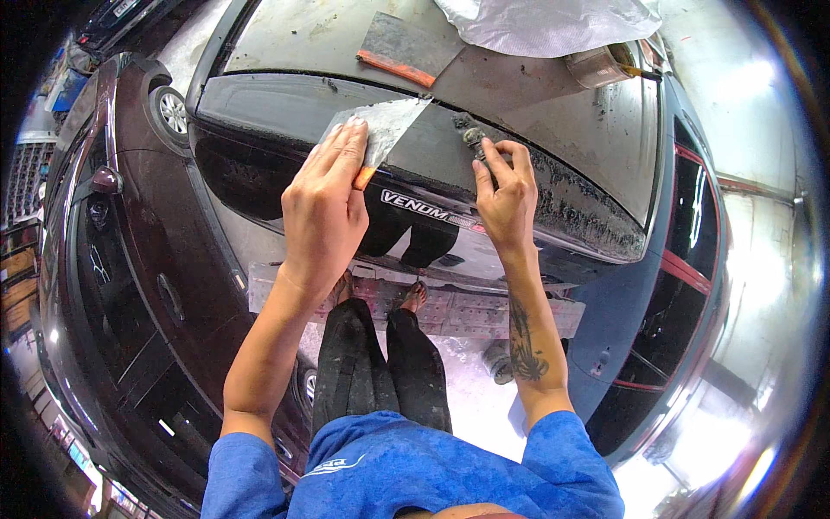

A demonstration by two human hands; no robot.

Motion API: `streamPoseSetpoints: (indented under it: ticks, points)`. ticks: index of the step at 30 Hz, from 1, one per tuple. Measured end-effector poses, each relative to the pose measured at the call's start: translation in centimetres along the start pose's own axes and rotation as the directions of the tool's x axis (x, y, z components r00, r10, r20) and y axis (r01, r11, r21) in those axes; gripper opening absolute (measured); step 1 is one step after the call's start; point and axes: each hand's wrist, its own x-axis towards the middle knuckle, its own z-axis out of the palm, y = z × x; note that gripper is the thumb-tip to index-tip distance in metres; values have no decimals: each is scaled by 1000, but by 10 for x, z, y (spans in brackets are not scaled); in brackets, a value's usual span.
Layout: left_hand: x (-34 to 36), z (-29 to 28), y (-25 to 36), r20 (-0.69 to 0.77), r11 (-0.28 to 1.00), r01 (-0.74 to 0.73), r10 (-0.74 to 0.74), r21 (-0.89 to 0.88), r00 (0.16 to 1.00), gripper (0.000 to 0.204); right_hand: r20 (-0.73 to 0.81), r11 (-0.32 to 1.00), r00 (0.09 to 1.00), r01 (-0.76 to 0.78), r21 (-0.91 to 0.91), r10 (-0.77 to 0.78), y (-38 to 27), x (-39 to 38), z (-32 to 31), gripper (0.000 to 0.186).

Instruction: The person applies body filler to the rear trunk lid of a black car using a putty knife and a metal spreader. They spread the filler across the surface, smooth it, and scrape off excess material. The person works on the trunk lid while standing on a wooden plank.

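Note:
My left hand (328, 203) is closed on a flat metal putty scraper (391, 128) with an orange edge, its fingers pressed along the blade. The blade is tilted over the dark, grimy edge panel (285, 108) of a vehicle roof. To the right, my right hand (506, 186) pinches a small dark tool (475, 138) caked with black residue; its exact kind is hidden by the grime. Its tip is over the same panel, where rough black residue (579, 190) spreads rightward. A second scraper (402, 56) with an orange edge lies on the roof beyond my hands.
A round tin (596, 67) lies on its side at the far right of the roof (536, 104), beside a silvery sheet (553, 22). A dark maroon car (138, 285) stands close on the left. My feet are on a spotted plank (467, 311).

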Motion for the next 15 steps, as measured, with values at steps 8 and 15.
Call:
streamPoseSetpoints:
  ticks: [8,15]
  points:
    - [0,3,1,17,1000,-9,9,14,1000,50,9,999,999,-31,-32,31,6,-6,-4,31]
    - [1,8,6,35,997,-52,50,57,998,49,-27,999,1000,15,36,-14,11,-8,-14,31]
